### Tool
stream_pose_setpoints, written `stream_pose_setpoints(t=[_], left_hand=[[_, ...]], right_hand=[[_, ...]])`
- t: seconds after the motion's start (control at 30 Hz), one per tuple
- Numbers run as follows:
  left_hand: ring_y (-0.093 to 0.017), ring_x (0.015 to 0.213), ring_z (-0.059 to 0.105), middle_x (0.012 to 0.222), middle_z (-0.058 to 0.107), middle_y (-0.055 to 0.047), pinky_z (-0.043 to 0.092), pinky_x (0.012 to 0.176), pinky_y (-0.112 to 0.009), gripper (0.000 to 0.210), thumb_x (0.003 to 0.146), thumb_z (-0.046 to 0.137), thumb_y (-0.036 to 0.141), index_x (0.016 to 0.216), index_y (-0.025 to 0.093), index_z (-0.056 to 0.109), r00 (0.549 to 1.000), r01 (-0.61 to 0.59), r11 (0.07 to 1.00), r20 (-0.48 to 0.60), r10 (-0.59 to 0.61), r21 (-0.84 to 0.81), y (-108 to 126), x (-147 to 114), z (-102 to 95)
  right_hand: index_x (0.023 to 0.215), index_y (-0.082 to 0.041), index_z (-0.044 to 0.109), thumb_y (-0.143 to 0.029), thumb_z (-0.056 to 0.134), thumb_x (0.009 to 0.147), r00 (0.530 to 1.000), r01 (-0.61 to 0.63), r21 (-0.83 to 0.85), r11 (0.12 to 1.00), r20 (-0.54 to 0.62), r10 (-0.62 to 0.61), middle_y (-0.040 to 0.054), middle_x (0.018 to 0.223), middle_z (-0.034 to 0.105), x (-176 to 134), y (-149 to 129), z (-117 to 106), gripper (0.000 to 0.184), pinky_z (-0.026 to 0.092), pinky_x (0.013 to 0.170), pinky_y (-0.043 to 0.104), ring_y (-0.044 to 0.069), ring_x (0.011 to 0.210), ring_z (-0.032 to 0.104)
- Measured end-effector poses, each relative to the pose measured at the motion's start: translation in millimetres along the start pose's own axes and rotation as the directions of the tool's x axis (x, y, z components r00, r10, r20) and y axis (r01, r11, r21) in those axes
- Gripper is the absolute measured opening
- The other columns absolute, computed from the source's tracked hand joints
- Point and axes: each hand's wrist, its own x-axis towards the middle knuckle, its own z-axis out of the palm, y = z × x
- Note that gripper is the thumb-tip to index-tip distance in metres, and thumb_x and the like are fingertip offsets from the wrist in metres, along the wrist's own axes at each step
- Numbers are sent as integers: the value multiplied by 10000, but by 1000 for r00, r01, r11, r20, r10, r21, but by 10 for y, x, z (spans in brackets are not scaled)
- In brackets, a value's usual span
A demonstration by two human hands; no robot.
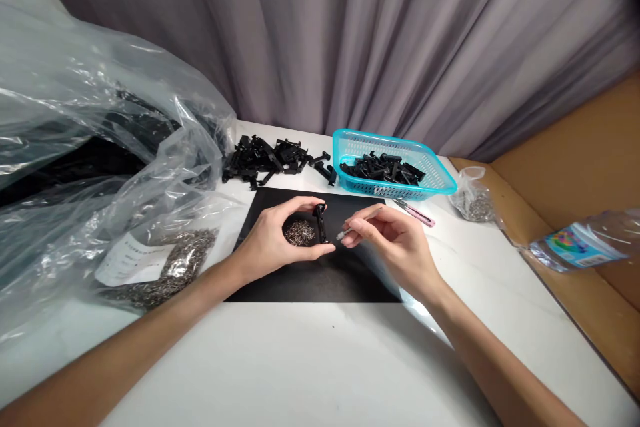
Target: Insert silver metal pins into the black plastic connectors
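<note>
Between the thumb and fingers of my left hand [270, 233], a small black plastic part [321, 224] is gripped by its two ends, held upright over the black mat [320, 280]. Just beyond the left fingers, a small pile of tiny metal pieces [300, 233] lies on the mat; they look like screws or pins. My right hand [390, 237] pinches a slim, pen-like tool [345, 233]. Its pale tip points left towards the black part, with a small gap between them. The tool's exact kind is unclear.
Loose black parts [270, 159] are heaped at the back, beside a blue basket [440, 177] holding more. A pink-handled cutter [417, 213] lies before it. Bags of metal pieces [187, 260] flank the mat. Large clear plastic [190, 147] covers the left; a bottle [580, 243] lies right.
</note>
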Motion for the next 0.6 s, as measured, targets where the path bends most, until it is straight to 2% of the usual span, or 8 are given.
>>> stream_pose_setpoints(t=[0.1,0.23,0.4,0.6], left_hand=[[-264,1128,715,1181,756,-61,582,1047,-424,620,710,885,415,1256,229,658,1000,0,1000,0,0,-16,8,3,13],[-263,1100,727,1161,762,-60,593,1034,-419,619,694,895,417,1238,226,670,1000,-3,1000,2,3,-14,29,-2,20],[-267,1091,735,1143,771,-49,601,1028,-426,594,689,895,421,1213,234,685,1000,21,1000,6,-21,-3,68,-5,11],[-279,1084,738,1142,776,-62,605,1026,-451,616,667,905,456,1199,223,703,996,87,996,20,-86,-27,89,0,27]], right_hand=[[915,-190,717,-432,712,944,1000,-24,115,993,-10,25,59,882,788,-4,14,44,244,657,768,367,202,787,771],[893,-195,705,-465,707,940,998,-23,108,994,-59,30,65,914,802,-16,24,85,275,676,760,359,195,780,779],[911,-200,702,-480,709,934,997,-73,159,985,-20,77,57,895,805,-32,17,109,281,682,784,376,193,758,785],[903,-195,709,-443,722,935,998,-53,196,979,-5,55,61,892,805,-46,3,123,251,686,784,397,208,786,788]])
